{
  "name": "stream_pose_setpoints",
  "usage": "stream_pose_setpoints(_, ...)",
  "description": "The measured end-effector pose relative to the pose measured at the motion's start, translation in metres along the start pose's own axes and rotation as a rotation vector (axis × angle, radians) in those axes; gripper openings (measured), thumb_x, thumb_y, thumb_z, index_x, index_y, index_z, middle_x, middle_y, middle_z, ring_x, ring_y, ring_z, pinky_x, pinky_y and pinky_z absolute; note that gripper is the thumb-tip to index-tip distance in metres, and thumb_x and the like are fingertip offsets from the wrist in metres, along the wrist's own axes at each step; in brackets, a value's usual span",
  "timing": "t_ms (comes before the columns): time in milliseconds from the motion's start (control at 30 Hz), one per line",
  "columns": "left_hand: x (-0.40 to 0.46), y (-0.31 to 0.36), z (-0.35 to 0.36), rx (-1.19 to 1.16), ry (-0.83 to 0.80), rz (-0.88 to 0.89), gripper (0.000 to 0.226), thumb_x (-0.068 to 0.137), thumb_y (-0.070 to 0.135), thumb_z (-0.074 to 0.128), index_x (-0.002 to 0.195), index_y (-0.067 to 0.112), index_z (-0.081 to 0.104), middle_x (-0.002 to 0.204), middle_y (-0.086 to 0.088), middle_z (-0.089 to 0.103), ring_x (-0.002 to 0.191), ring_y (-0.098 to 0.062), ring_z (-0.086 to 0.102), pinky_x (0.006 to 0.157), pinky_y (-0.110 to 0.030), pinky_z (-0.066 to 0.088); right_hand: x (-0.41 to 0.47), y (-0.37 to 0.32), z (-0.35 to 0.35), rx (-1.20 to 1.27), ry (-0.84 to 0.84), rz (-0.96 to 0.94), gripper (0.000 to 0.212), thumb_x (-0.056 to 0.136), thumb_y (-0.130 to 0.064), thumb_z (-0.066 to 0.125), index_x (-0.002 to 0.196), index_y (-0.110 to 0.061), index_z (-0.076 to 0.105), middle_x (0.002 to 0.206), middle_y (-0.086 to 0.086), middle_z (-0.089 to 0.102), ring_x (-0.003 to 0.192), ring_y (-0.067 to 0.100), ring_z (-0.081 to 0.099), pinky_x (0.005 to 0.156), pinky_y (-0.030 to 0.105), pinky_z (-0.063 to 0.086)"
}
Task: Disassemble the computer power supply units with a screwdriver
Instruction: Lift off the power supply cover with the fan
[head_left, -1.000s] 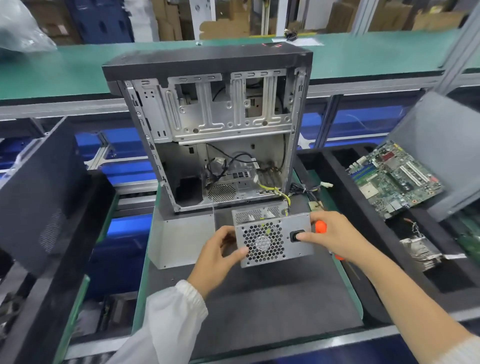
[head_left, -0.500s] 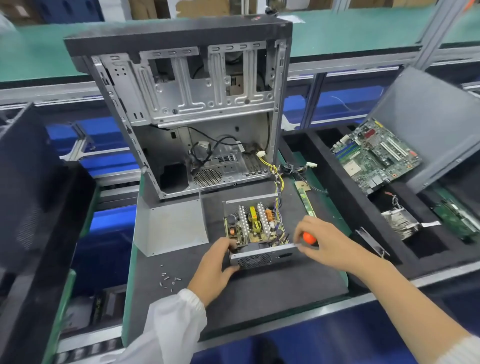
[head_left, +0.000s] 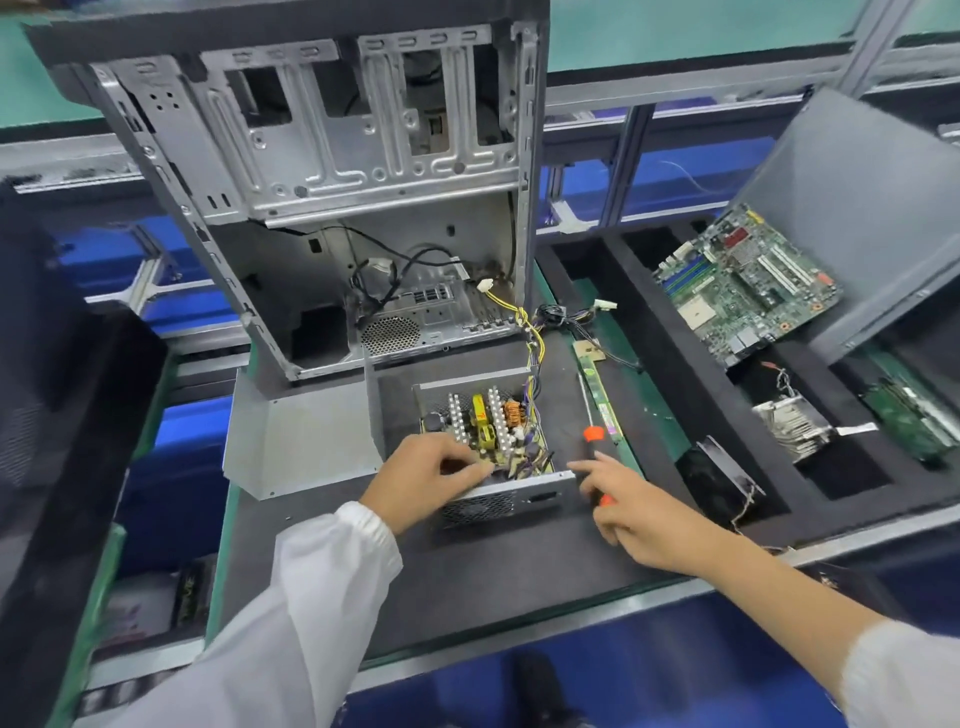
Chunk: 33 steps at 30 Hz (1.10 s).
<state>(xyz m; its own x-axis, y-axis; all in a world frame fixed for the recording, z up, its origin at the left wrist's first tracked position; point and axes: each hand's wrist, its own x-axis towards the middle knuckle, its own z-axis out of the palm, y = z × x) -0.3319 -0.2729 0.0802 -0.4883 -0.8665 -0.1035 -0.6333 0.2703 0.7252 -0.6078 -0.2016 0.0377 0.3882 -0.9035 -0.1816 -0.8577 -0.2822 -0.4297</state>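
A loose grey metal cover (head_left: 306, 441) stands on the dark mat (head_left: 467, 582) to the left of the power supply unit (head_left: 493, 457), touching its rear left corner. The one power supply unit lies open-topped on the mat, in front of the empty computer case (head_left: 332, 182), its circuit board exposed and its wires running back toward the case.

The left hand (head_left: 421, 480), in a white sleeve, lies over the unit's near left corner, fingers curled onto the board's edge, gripping it.

The right hand (head_left: 631, 512) hovers just right of the unit, forefinger stretched toward its near right corner, the other fingers curled round one orange-handled screwdriver (head_left: 592, 434) whose shaft points away toward the case.

Right of the unit: one narrow green circuit strip (head_left: 600, 402), one motherboard (head_left: 743, 288), one heatsink (head_left: 792, 423).
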Motion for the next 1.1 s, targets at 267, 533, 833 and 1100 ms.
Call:
stream_pose_setpoints(267, 0.018, 0.007, 0.025, 0.252, 0.215, -0.061, 0.051, 0.094, 0.049, 0.055, 0.053, 0.019, 0.061, 0.050, 0.001, 0.055, 0.051, -0.015, 0.052, 0.053, -0.028, 0.042, 0.039, -0.001, -0.020, 0.444, 0.320, 0.112, 0.033, 0.087, 0.000, 0.057, 0.080, -0.031, 0.065, 0.080, -0.009, 0.065, 0.086, 0.008, 0.061, 0.079, 0.025, 0.045)
stream_pose_setpoints(533, 0.019, 0.009, 0.026, 0.334, 0.254, -0.081, 0.062, 0.094, 0.058, 0.041, 0.050, 0.014, 0.037, 0.045, -0.003, 0.035, 0.048, -0.020, 0.038, 0.048, -0.027, 0.026, 0.079, 0.003, -0.020, 0.077, 0.002, 0.005, 0.019, 0.081, -0.032, 0.069, 0.100, -0.028, 0.067, 0.093, -0.011, 0.063, 0.099, 0.015, 0.053, 0.095, 0.030, 0.030)
stream_pose_setpoints(833, 0.021, 0.021, 0.029, 0.602, 0.227, -0.087, 0.056, 0.098, 0.054, 0.039, 0.055, 0.018, 0.036, 0.047, 0.003, 0.037, 0.053, -0.014, 0.039, 0.046, -0.027, 0.026, 0.079, 0.008, -0.010, 0.231, 0.173, -0.032, 0.020, 0.073, -0.037, 0.080, 0.075, -0.018, 0.076, 0.076, -0.006, 0.064, 0.077, 0.014, 0.050, 0.080, 0.030, 0.032)
stream_pose_setpoints(1100, 0.033, 0.023, 0.030, 0.744, 0.174, -0.104, 0.065, 0.100, 0.055, 0.030, 0.050, 0.014, 0.033, 0.043, 0.002, 0.032, 0.051, -0.021, 0.041, 0.052, -0.032, 0.037, 0.076, 0.011, -0.003, 0.300, 0.168, -0.107, 0.020, 0.075, -0.036, 0.077, 0.084, -0.018, 0.079, 0.084, -0.012, 0.062, 0.089, 0.007, 0.053, 0.104, 0.023, 0.019)
